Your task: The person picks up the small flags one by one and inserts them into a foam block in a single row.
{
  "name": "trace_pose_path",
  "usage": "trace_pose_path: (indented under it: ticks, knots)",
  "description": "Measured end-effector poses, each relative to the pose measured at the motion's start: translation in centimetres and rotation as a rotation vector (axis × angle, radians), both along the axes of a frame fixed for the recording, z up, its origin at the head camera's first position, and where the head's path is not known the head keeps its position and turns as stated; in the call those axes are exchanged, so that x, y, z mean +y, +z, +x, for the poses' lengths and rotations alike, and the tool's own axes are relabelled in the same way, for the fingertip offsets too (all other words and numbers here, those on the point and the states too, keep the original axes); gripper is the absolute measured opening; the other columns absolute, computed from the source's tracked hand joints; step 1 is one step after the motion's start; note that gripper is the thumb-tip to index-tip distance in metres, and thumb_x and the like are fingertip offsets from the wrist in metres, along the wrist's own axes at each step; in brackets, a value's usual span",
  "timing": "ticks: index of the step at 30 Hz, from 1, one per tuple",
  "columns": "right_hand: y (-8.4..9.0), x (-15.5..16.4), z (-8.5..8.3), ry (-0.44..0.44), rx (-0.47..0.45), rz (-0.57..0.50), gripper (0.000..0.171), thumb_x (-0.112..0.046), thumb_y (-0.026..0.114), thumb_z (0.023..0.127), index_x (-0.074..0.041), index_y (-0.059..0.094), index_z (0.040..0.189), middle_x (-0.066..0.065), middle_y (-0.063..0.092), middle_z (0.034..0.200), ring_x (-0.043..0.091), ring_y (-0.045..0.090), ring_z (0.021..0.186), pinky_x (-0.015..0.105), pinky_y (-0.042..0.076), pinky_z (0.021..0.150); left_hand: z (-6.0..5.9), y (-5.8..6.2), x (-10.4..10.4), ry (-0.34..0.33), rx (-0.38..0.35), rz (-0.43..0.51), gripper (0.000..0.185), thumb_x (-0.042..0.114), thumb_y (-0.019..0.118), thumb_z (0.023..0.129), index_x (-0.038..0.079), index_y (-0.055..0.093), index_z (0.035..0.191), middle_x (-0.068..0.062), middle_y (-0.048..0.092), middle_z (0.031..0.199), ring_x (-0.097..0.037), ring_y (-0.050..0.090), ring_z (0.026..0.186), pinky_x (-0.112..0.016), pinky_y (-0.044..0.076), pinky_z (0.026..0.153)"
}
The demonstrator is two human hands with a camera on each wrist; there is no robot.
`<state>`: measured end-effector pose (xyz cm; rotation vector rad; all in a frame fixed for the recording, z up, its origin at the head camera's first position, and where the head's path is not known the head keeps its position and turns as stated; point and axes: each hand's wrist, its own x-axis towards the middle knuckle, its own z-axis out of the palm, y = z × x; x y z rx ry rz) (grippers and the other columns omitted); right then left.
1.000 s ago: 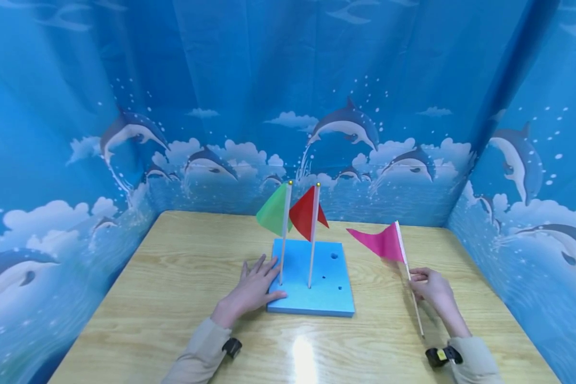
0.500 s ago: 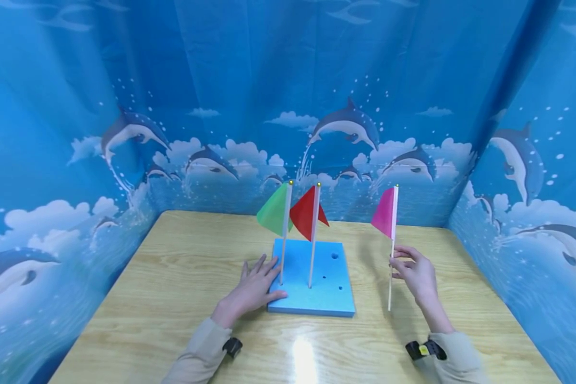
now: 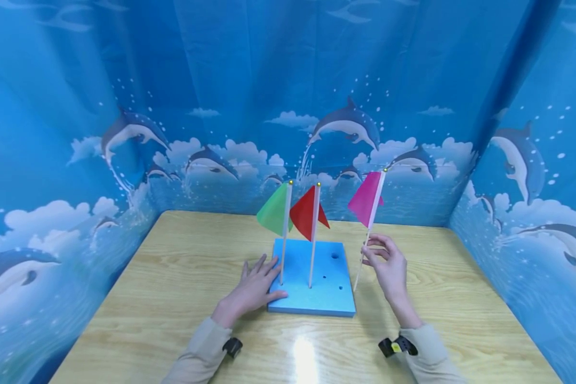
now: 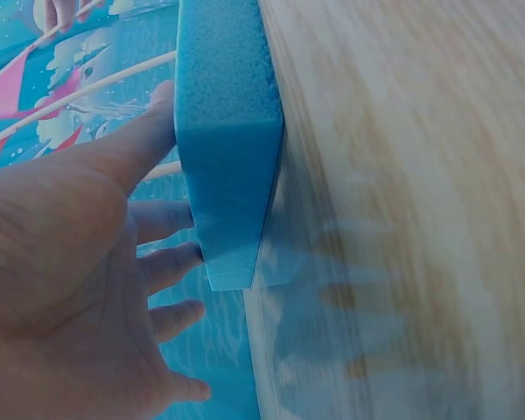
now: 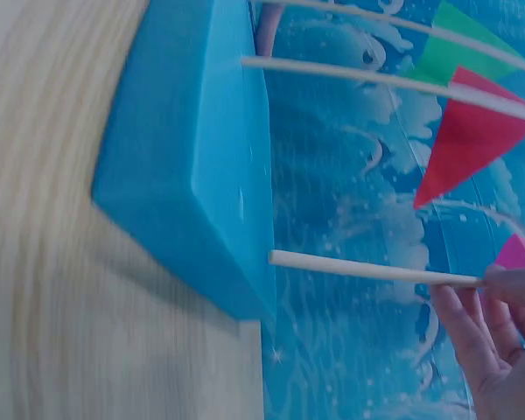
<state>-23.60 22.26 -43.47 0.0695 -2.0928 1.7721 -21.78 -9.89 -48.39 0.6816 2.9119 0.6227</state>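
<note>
Right hand (image 3: 389, 266) pinches the stick of the pink flag (image 3: 365, 198), which tilts with its lower tip just off the right front edge of the blue foam block (image 3: 328, 298), above the tabletop (image 3: 173, 277). Left hand (image 3: 254, 288) lies flat, fingers spread, against the block's left edge. Fingertip contact on the stick is partly hidden in the head view. Pink pennant is triangular, with a small gold tip. Green flag (image 3: 272, 213) and red flag (image 3: 304, 212) stand upright in the block.

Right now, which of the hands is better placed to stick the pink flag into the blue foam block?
The right hand: it already pinches the pink flag by its stick, just beside the blue foam block. The left hand lies flat, steadying the block.
</note>
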Motion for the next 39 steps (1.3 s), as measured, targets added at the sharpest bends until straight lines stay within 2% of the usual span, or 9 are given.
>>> trace_pose_path:
  ticks: [2, 10, 15, 17, 21, 23, 25, 30, 39]
  knots:
    - [-0.2, -0.7, 0.0, 0.017, 0.004, -0.01, 0.031, 0.003, 0.071, 0.092, 0.006, 0.062, 0.122, 0.003, 0.065, 0.099, 0.004, 0.069, 0.079, 0.029, 0.063, 0.07, 0.0, 0.0, 0.0, 0.0, -0.001, -0.005, 0.078, 0.053, 0.064, 0.095, 0.01, 0.042, 0.155, -0.014, 0.03, 0.165, -0.044, 0.015, 0.153, -0.076, 0.009, 0.116]
    - [-0.5, -2.5, 0.4, 0.057, 0.017, -0.026, 0.033, 0.009, 0.071, 0.089, 0.009, 0.063, 0.121, 0.025, 0.065, 0.106, 0.013, 0.07, 0.082, 0.033, 0.063, 0.071, 0.1, 0.1, 0.0, 0.002, 0.0, -0.01, 0.078, 0.054, 0.064, 0.095, 0.009, 0.042, 0.155, -0.014, 0.029, 0.165, -0.044, 0.015, 0.153, -0.076, 0.009, 0.116]
    - [0.7, -3.5, 1.6, 0.078, 0.011, 0.016, 0.032, 0.012, 0.07, 0.089, 0.014, 0.061, 0.12, 0.033, 0.064, 0.106, 0.012, 0.07, 0.08, 0.038, 0.063, 0.072, 0.1, 0.2, 0.1, 0.008, -0.005, -0.01, 0.078, 0.054, 0.064, 0.095, 0.01, 0.041, 0.155, -0.014, 0.029, 0.165, -0.044, 0.014, 0.153, -0.076, 0.009, 0.116]
    - [0.6, -3.6, 1.8, 0.09, 0.017, 0.033, 0.032, 0.011, 0.07, 0.089, 0.014, 0.061, 0.119, 0.033, 0.064, 0.105, 0.015, 0.071, 0.081, 0.036, 0.063, 0.071, 0.1, 0.2, 0.1, 0.009, -0.005, -0.008, 0.078, 0.054, 0.064, 0.095, 0.01, 0.041, 0.155, -0.014, 0.029, 0.165, -0.044, 0.014, 0.153, -0.076, 0.009, 0.116]
    - [-1.4, -3.3, 1.3, 0.11, -0.003, 0.035, 0.03, 0.009, 0.07, 0.09, 0.011, 0.062, 0.119, 0.029, 0.064, 0.105, 0.019, 0.071, 0.082, 0.032, 0.063, 0.07, 0.2, 0.1, 0.1, 0.013, -0.005, -0.013, 0.079, 0.056, 0.064, 0.094, 0.011, 0.041, 0.156, -0.013, 0.029, 0.165, -0.044, 0.014, 0.153, -0.076, 0.009, 0.116]
    - [-2.1, -3.2, 1.2, 0.111, -0.017, 0.034, 0.029, 0.008, 0.071, 0.089, 0.009, 0.064, 0.118, 0.028, 0.065, 0.105, 0.018, 0.071, 0.081, 0.033, 0.063, 0.07, 0.2, -0.1, 0.1, 0.018, -0.006, -0.017, 0.079, 0.056, 0.064, 0.094, 0.011, 0.041, 0.156, -0.012, 0.029, 0.165, -0.044, 0.014, 0.154, -0.075, 0.009, 0.116]
    - [-2.8, -3.1, 1.1, 0.116, -0.01, 0.022, 0.029, 0.006, 0.073, 0.089, 0.006, 0.065, 0.117, 0.026, 0.065, 0.104, 0.013, 0.07, 0.08, 0.032, 0.063, 0.069, 0.3, -0.1, 0.1, 0.021, -0.012, -0.018, 0.079, 0.056, 0.064, 0.094, 0.011, 0.041, 0.156, -0.012, 0.029, 0.166, -0.043, 0.013, 0.154, -0.075, 0.008, 0.116]
    - [-3.1, -3.0, 1.1, 0.115, 0.011, 0.02, 0.029, 0.007, 0.074, 0.088, 0.005, 0.065, 0.116, 0.026, 0.065, 0.103, 0.007, 0.069, 0.079, 0.031, 0.063, 0.069, 0.5, -0.2, 0.0, 0.027, -0.023, -0.02, 0.08, 0.056, 0.064, 0.094, 0.011, 0.04, 0.156, -0.012, 0.028, 0.166, -0.043, 0.013, 0.154, -0.074, 0.007, 0.117]
    - [-3.1, -3.0, 1.2, 0.106, -0.017, 0.038, 0.03, 0.008, 0.073, 0.088, 0.006, 0.065, 0.116, 0.025, 0.066, 0.104, 0.006, 0.069, 0.079, 0.03, 0.063, 0.071, 0.5, -0.3, -0.1, 0.029, -0.017, -0.023, 0.08, 0.057, 0.064, 0.094, 0.012, 0.041, 0.156, -0.012, 0.029, 0.166, -0.043, 0.013, 0.154, -0.074, 0.008, 0.117]
